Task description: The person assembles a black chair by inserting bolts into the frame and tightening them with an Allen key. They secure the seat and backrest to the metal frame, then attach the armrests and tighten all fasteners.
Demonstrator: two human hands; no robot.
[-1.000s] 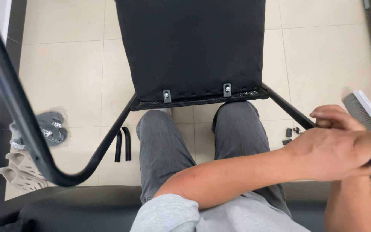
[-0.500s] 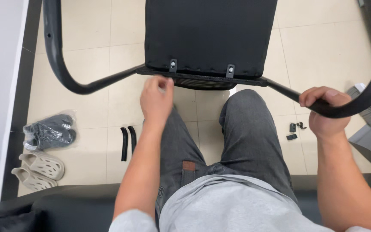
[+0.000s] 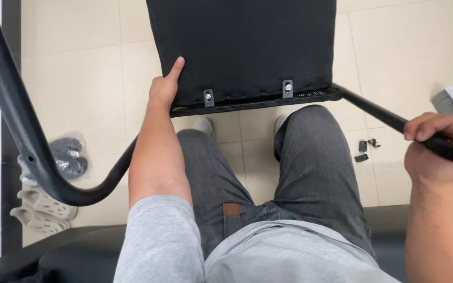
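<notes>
Pale glossy floor tiles [image 3: 79, 89] underfoot, crossed by thin grout lines. Left hand [image 3: 164, 88] now clamped on the left edge of the black fabric seat pad [image 3: 242, 44], thumb up along the cloth, fingers hidden behind it; half a second earlier just pinching near the left of 2 small metal brackets [image 3: 208, 97]. Right hand [image 3: 436, 149] wrapped tight around the smooth black tube frame [image 3: 373, 111] at far right, much as before. Curved left tube [image 3: 22, 141] swung back across the view. Beside it, bagged dark shoes [image 3: 69, 157] and beige perforated clogs [image 3: 40, 209]. Small black fittings [image 3: 365, 149] near right knee; grey brush [image 3: 452, 103] beyond.
</notes>
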